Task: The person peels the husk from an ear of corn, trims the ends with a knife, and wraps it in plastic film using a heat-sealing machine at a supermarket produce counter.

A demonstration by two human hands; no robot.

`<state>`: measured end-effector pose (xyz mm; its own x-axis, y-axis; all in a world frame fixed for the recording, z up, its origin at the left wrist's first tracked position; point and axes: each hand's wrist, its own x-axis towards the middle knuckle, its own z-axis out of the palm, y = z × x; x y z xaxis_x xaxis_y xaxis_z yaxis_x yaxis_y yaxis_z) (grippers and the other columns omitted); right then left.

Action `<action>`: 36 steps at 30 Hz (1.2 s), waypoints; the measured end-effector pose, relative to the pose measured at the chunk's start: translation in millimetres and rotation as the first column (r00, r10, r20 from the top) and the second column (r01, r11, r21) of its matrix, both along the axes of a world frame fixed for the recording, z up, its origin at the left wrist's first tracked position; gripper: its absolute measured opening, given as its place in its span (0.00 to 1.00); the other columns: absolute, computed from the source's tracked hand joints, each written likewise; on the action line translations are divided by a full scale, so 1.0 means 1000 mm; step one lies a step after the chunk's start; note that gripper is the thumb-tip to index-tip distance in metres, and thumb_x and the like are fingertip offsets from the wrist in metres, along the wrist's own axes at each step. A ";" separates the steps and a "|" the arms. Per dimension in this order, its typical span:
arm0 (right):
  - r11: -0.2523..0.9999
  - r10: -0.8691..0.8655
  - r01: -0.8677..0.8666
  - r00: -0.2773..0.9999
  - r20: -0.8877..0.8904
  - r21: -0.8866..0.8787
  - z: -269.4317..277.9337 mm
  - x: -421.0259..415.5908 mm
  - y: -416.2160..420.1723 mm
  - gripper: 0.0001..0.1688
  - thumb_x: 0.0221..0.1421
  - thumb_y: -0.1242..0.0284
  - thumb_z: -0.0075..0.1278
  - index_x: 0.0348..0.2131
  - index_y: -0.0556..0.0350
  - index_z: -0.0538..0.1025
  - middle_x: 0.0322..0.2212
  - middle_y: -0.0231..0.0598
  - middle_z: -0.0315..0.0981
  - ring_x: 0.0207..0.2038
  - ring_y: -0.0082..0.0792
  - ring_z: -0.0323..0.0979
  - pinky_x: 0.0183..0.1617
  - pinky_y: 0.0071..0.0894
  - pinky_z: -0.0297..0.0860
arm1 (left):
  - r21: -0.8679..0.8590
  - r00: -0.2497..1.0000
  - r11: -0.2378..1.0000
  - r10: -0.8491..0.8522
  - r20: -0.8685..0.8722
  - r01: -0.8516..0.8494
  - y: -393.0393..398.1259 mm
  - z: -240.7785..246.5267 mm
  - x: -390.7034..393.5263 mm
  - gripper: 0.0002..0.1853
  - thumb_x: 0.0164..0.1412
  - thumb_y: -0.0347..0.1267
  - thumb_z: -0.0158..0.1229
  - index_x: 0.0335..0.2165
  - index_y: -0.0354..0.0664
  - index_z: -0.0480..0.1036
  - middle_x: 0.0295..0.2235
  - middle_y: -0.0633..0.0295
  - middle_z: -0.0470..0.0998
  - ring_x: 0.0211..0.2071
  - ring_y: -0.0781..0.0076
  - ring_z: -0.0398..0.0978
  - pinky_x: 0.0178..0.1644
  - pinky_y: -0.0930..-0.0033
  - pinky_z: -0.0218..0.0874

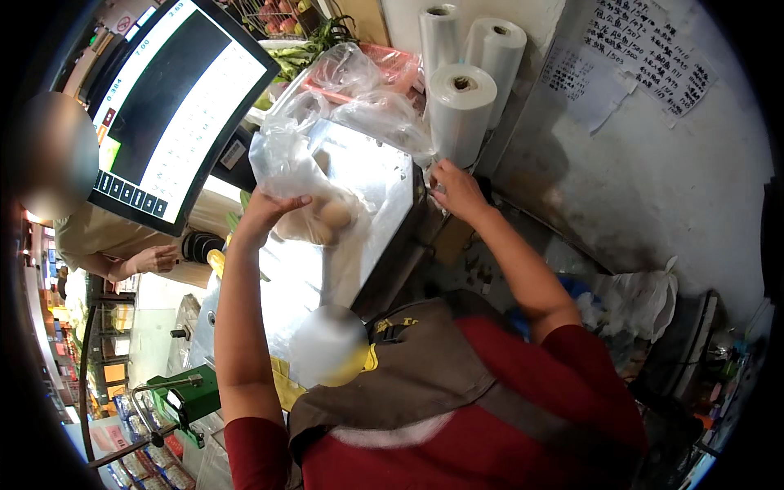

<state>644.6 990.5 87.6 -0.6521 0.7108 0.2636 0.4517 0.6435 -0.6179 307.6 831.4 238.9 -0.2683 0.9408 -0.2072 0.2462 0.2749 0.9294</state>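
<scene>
My left hand (269, 214) grips the gathered upper part of a clear plastic bag (285, 159). Inside the bag, several round brownish items (327, 217), too blurred to name surely, rest on the metal weighing plate (386, 165) of a scale. My right hand (456, 188) is past the plate's right edge, just below a standing roll of clear plastic bags (462, 116). Its fingers are bent close together near some whitish material; whether they pinch it is not plain. The lit scale screen (177, 110) stands tilted at the upper left.
Two more bag rolls (496, 58) stand behind. A pink plastic basket (392, 61) and loose plastic bags (383, 116) lie beyond the plate. Across the counter stands another person (153, 239). A green bag-sealing device (187, 398) sits at lower left. Handwritten sheets (649, 55) hang on the right wall.
</scene>
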 end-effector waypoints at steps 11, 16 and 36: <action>0.754 0.077 -0.437 0.800 -0.595 -0.491 0.089 -0.014 -0.080 0.07 0.52 0.79 0.58 0.27 0.56 0.72 0.30 0.28 0.67 0.33 0.20 0.68 0.40 0.21 0.67 | 0.198 0.884 0.876 0.383 0.267 -0.439 -0.078 0.010 0.012 0.14 0.59 0.38 0.61 0.35 0.36 0.79 0.35 0.64 0.77 0.37 0.74 0.69 0.42 0.73 0.59; 0.690 0.311 -0.626 0.710 -0.632 -0.365 0.139 -0.113 -0.179 0.10 0.49 0.79 0.61 0.29 0.57 0.72 0.29 0.28 0.68 0.31 0.19 0.67 0.38 0.22 0.66 | 0.237 0.821 0.823 0.396 0.412 -0.516 -0.136 0.030 0.012 0.13 0.58 0.36 0.63 0.34 0.35 0.79 0.34 0.62 0.77 0.33 0.74 0.71 0.36 0.72 0.59; 0.311 0.860 -0.947 0.318 -0.399 -0.085 0.080 -0.398 -0.501 0.20 0.47 0.71 0.59 0.43 0.51 0.78 0.42 0.43 0.77 0.45 0.46 0.74 0.50 0.40 0.69 | 0.374 0.673 0.718 0.690 -0.267 -0.587 -0.496 0.013 -0.061 0.18 0.50 0.28 0.61 0.42 0.36 0.74 0.41 0.47 0.75 0.44 0.46 0.73 0.50 0.57 0.64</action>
